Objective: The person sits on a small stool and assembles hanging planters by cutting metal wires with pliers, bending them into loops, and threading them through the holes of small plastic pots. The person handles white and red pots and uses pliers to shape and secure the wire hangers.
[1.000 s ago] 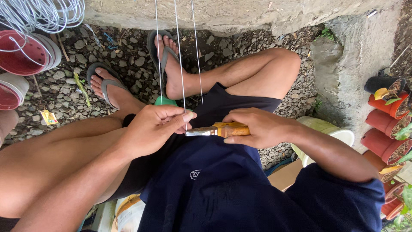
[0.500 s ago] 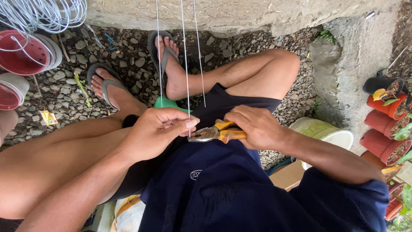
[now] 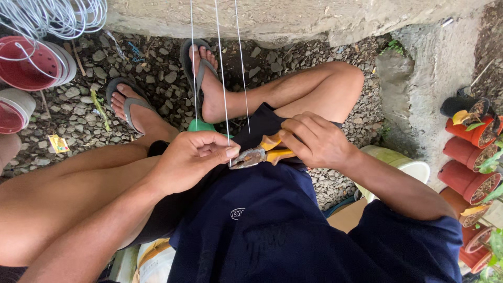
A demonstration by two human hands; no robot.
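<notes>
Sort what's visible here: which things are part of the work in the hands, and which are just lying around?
In use:
left hand pinching the thin wires
right hand gripping orange-handled pliers, jaws at the wire

Lying about:
coil of white wire
red bowls
terracotta pots
green cap beside the foot
white bucket
gravel

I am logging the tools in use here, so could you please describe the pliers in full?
The pliers have orange-yellow handles and a dull grey metal head. They lie roughly level over the person's lap, head pointing toward the left hand. The right hand wraps the handles, which stand spread. The head meets a thin wire pinched by the left fingers.
</notes>
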